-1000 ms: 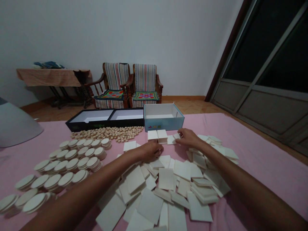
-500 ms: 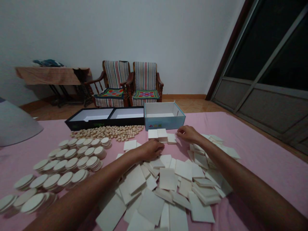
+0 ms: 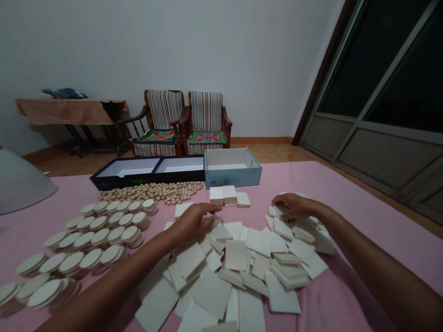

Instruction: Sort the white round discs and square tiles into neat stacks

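Observation:
My left hand [image 3: 194,223] is above the near pile of pale square wooden tiles [image 3: 236,255], thumb and forefinger apart, with nothing visible between them. Just beyond its fingertips, small stacks of square tiles [image 3: 230,194] stand neatly in a row, with a lower stack [image 3: 243,199] at the right end. Over the right part of the loose heap, my right hand [image 3: 295,205] has its fingers curled down around a square wooden tile [image 3: 276,211]. Its palm side is hidden.
Stacks of round wooden discs [image 3: 100,222] stand in rows on the left. Behind them lie many small wooden pieces [image 3: 152,191]. A black divided box [image 3: 147,177] and a light-blue box [image 3: 235,177] sit at the back of the pink cloth [image 3: 367,216].
My right hand has moved right, from beside the low stack to the loose tiles. My left hand has drawn back leftward from the stacks, its fingers spreading. The view has shifted slightly.

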Motion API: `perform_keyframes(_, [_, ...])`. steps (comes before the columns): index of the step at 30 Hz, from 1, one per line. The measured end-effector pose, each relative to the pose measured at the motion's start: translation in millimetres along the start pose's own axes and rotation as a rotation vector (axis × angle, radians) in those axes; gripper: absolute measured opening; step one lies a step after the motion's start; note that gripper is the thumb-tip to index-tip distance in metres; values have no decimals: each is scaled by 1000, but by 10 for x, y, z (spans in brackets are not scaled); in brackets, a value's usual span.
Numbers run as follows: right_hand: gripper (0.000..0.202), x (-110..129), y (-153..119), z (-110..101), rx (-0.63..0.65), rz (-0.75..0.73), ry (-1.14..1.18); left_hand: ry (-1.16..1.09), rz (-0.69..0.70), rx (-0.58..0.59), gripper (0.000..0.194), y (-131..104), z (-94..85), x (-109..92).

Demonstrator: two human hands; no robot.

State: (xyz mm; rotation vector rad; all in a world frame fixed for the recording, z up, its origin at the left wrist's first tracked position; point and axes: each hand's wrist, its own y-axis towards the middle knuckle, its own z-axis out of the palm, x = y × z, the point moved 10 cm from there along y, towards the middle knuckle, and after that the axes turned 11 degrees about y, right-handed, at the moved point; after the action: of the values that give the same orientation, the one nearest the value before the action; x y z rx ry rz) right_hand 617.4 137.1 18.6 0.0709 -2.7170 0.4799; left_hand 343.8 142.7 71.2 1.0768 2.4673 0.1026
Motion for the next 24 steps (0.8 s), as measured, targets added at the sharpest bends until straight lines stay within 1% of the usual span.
perform_keyframes(1, [57,4,0,-19,-9,-10,22,-17,-39,-23,31,-100,-62,34])
perform_keyframes(3, [55,74,17,-87,-61,-41,50,-40,-103,-108,28,-312,-207,75])
perform_keyframes(5, [53,244,56,-168,-140,-103,78,-52,-165,-179,29,-529,-302,108])
perform_keyframes(7, [52,495,120,-223,-210,-192,97,-56,-207,-240,27,-727,-348,134])
perform_keyframes(9, [52,756,212,-231,-254,-270,71,-37,-246,-285,26,-885,-359,175])
perform_keyframes(11, [54,959,324,-210,-283,-312,30,-23,-263,-315,26,-981,-359,207])
perform_keyframes(13, [58,1083,442,-166,-291,-325,12,-24,-277,-327,26,-1019,-357,238])
perform_keyframes(15, [65,1139,547,-94,-271,-328,13,-34,-298,-339,26,-1026,-368,268])
perform_keyframes(17, [72,1141,627,-11,-239,-325,16,-52,-314,-352,26,-1022,-384,283])
perform_keyframes(21, [82,1044,719,108,-194,-303,45,-103,-320,-365,25,-1019,-399,275])
perform_keyframes(24, [79,967,752,138,-173,-300,71,-117,-318,-376,25,-1021,-415,265])
